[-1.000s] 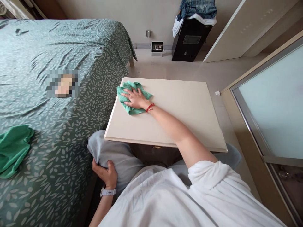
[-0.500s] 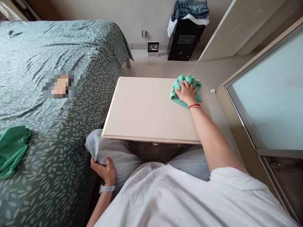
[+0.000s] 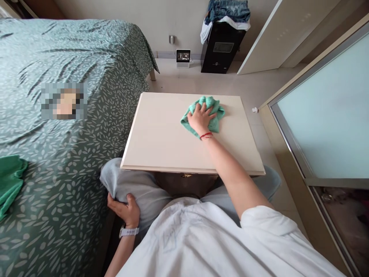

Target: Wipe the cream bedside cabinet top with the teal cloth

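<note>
Crumpled light-green textile cloth [image 3: 215,125] lies on the far half of a cream, flat rectangular tabletop [image 3: 164,130], right of its middle. The right hand [image 3: 200,119] rests palm down on it, fingers spread, probably so that pressure reaches more of the fabric than a pinch would. A thin red string bracelet [image 3: 206,135] circles that wrist. The left hand [image 3: 129,211], thumb apart from the fingers, cups the pale-blue trouser leg [image 3: 138,186], seemingly to brace the leaning body. The legs reach under the tabletop, likely to bring it close. Leftward, a darker green cloth [image 3: 11,181] lies on the green leaf-patterned bedspread [image 3: 95,154], perhaps as a spare.
</note>
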### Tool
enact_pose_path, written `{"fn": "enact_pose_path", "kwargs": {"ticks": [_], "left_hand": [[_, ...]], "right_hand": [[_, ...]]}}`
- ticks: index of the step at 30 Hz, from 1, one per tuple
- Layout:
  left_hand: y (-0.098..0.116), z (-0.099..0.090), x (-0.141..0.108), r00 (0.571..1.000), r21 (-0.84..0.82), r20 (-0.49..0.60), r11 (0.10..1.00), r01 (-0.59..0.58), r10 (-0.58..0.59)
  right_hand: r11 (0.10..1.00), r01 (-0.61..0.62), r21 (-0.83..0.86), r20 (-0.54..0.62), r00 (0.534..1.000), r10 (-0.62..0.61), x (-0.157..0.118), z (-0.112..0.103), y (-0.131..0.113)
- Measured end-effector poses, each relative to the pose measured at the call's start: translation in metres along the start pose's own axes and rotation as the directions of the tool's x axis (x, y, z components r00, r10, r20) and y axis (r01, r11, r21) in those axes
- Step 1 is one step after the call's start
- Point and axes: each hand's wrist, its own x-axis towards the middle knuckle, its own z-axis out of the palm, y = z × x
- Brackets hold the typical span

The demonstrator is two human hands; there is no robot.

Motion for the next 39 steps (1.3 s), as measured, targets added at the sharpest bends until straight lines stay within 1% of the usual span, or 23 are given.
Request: {"fn": "enact_pose_path", "kwargs": {"ticks": [2, 3, 5, 7, 8, 10, 11, 13, 14, 15, 17, 19, 20, 21, 22, 25, 28, 29, 31, 33, 35, 37, 39], "left_hand": [[0.000, 0.000, -0.001, 1.000, 0.000, -0.002, 1.000, 0.005, -0.005], [0.000, -0.001, -0.001, 1.000, 0.000, -0.003, 1.000, 0.006, -0.006], [-0.001, -0.001, -0.002, 1.000, -0.003, -0.003, 1.000, 0.003, -0.003], [-0.002, -0.001, -0.002, 1.000, -0.008, -0.006, 1.000, 0.000, 0.000], [-0.003, -0.001, -0.002, 1.000, -0.010, -0.008, 1.000, 0.000, 0.000], [-0.004, 0.000, -0.002, 1.000, -0.011, -0.011, 1.000, 0.006, -0.006], [-0.004, 0.000, -0.002, 1.000, -0.011, -0.010, 1.000, 0.009, -0.010], [-0.003, 0.000, -0.002, 1.000, -0.012, -0.004, 1.000, 0.013, -0.013], [-0.003, 0.000, -0.002, 1.000, -0.012, 0.001, 1.000, 0.014, -0.014], [-0.003, 0.000, -0.001, 1.000, -0.012, 0.004, 1.000, 0.015, -0.015], [-0.004, -0.001, -0.001, 1.000, -0.012, 0.007, 1.000, 0.022, -0.022], [-0.005, -0.001, 0.000, 0.999, -0.014, 0.006, 0.999, 0.034, -0.034], [-0.005, -0.001, 0.000, 0.999, -0.016, 0.006, 0.999, 0.040, -0.040], [-0.006, -0.001, 0.000, 0.999, -0.017, 0.005, 0.999, 0.045, -0.045], [-0.006, 0.000, 0.000, 0.999, -0.019, 0.006, 0.999, 0.048, -0.047], [-0.005, 0.001, 0.001, 0.999, -0.018, 0.006, 0.999, 0.051, -0.051], [-0.002, 0.001, 0.002, 0.998, -0.017, 0.003, 0.998, 0.058, -0.058], [-0.001, 0.000, 0.003, 0.998, -0.015, 0.003, 0.998, 0.058, -0.058], [0.002, 0.000, 0.003, 0.999, -0.009, 0.009, 0.999, 0.053, -0.053], [0.004, -0.001, 0.004, 0.999, -0.002, 0.013, 0.999, 0.048, -0.048], [0.006, -0.001, 0.004, 0.999, -0.001, 0.013, 0.999, 0.050, -0.050], [0.006, 0.000, 0.004, 0.998, -0.005, 0.011, 0.998, 0.055, -0.055], [0.006, 0.000, 0.005, 0.998, -0.003, 0.015, 0.998, 0.057, -0.057]], "right_hand": [[0.993, 0.106, 0.045, 0.064, 0.992, -0.109, -0.010, 0.004, -0.044], [0.984, 0.164, 0.077, 0.093, 0.981, -0.170, -0.017, 0.006, -0.066], [0.950, 0.277, 0.144, 0.146, 0.944, -0.297, -0.032, 0.008, -0.110], [0.910, 0.371, 0.186, 0.206, 0.891, -0.405, -0.050, 0.006, -0.147], [0.887, 0.417, 0.199, 0.236, 0.858, -0.456, -0.060, 0.005, -0.162], [0.822, 0.524, 0.223, 0.288, 0.770, -0.569, -0.080, 0.000, -0.183], [0.776, 0.585, 0.236, 0.305, 0.714, -0.631, -0.089, -0.002, -0.189], [0.674, 0.689, 0.266, 0.324, 0.595, -0.736, -0.104, -0.004, -0.193], [0.631, 0.723, 0.282, 0.325, 0.547, -0.772, -0.108, -0.004, -0.192], [0.597, 0.745, 0.298, 0.321, 0.511, -0.798, -0.111, -0.004, -0.190], [0.554, 0.766, 0.326, 0.310, 0.467, -0.828, -0.109, -0.002, -0.181], [0.544, 0.768, 0.338, 0.306, 0.457, -0.835, -0.098, -0.002, -0.166], [0.555, 0.762, 0.334, 0.309, 0.468, -0.828, -0.091, -0.003, -0.156], [0.581, 0.748, 0.321, 0.319, 0.493, -0.810, -0.081, -0.005, -0.145], [0.619, 0.726, 0.300, 0.330, 0.530, -0.781, -0.071, -0.008, -0.133], [0.759, 0.618, 0.206, 0.353, 0.677, -0.646, -0.039, -0.020, -0.085], [0.876, 0.472, 0.103, 0.314, 0.820, -0.479, -0.011, -0.033, -0.025], [0.905, 0.419, 0.071, 0.289, 0.860, -0.420, -0.005, -0.037, -0.004], [0.951, 0.308, 0.005, 0.243, 0.923, -0.300, 0.004, -0.044, 0.037], [0.979, 0.196, -0.063, 0.197, 0.964, -0.180, 0.006, -0.050, 0.075], [0.988, 0.099, -0.120, 0.154, 0.985, -0.080, 0.003, -0.055, 0.106], [0.988, 0.019, -0.152, 0.115, 0.993, -0.001, -0.005, -0.057, 0.128], [0.986, -0.055, -0.155, 0.075, 0.995, 0.067, -0.014, -0.056, 0.140]]}}
